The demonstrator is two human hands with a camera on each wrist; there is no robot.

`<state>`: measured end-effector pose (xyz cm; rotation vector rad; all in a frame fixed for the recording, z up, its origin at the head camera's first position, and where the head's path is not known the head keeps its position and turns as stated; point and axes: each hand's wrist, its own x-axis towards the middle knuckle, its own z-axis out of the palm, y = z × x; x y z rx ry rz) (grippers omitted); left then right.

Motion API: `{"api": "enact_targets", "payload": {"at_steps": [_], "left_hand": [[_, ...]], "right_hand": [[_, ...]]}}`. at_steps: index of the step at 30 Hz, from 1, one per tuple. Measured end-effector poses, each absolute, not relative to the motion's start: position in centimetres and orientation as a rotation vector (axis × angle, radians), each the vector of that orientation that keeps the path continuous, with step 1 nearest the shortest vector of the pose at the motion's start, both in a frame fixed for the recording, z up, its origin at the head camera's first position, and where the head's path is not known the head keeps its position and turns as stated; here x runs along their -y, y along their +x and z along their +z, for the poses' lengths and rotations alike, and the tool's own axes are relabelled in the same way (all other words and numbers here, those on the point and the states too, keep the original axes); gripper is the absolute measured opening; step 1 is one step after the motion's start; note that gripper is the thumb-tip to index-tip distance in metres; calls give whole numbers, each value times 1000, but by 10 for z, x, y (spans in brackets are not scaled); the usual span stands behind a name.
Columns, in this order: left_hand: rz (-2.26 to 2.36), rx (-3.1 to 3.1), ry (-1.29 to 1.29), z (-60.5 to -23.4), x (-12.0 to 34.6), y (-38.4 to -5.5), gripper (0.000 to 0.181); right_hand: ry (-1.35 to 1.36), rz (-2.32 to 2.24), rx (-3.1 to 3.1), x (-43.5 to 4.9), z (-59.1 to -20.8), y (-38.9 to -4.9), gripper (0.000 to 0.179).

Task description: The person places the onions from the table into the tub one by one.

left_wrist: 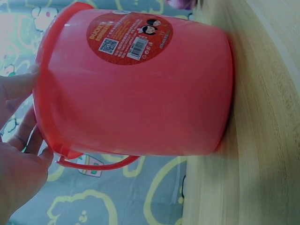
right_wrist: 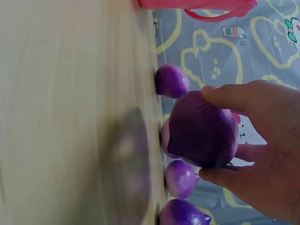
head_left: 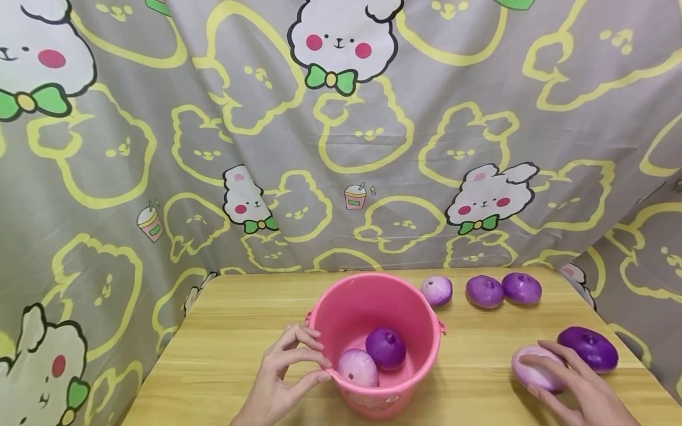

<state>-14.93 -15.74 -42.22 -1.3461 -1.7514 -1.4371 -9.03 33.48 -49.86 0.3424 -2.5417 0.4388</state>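
Observation:
My left hand [head_left: 288,367] pinches the near-left rim of a pink bucket [head_left: 367,302] between thumb and fingers. The bucket stands upright on the table. Inside it lie a pale purple onion [head_left: 358,368] and a darker purple onion [head_left: 385,349]. To the right, my right hand [head_left: 583,387] holds another onion [head_left: 538,368], pale-looking from above. In the right wrist view this held onion [right_wrist: 201,131] looks dark, gripped by thumb and fingers above the tabletop, its shadow beneath. A dark purple onion [head_left: 588,349] lies just beyond that hand.
Along the table's back edge are a pale onion [head_left: 437,291] beside the bucket and two purple onions, one [head_left: 485,291] next to the other [head_left: 522,289]. A patterned curtain [head_left: 373,148] hangs behind the wooden table [head_left: 224,343]. The bucket's handle [left_wrist: 103,165] hangs down at its side.

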Motion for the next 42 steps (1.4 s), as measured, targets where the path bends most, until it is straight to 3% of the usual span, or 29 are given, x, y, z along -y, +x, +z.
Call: {"api": "enact_targets", "payload": {"at_steps": [16, 23, 34, 42], "left_hand": [[-1444, 1753, -1347, -426, 157, -152, 20], [-1458, 1743, -1350, -429, 157, -152, 21], [-1442, 1740, -1342, -427, 158, -151, 21], [-1431, 1750, -1337, -428, 159, -152, 19]], "right_hand": [[516, 496, 2357, -318, -472, -92, 73], [567, 489, 2352, -312, -462, -93, 65], [489, 593, 2319, -292, -439, -94, 68], [527, 641, 2248, -290, -418, -100, 56]]}}
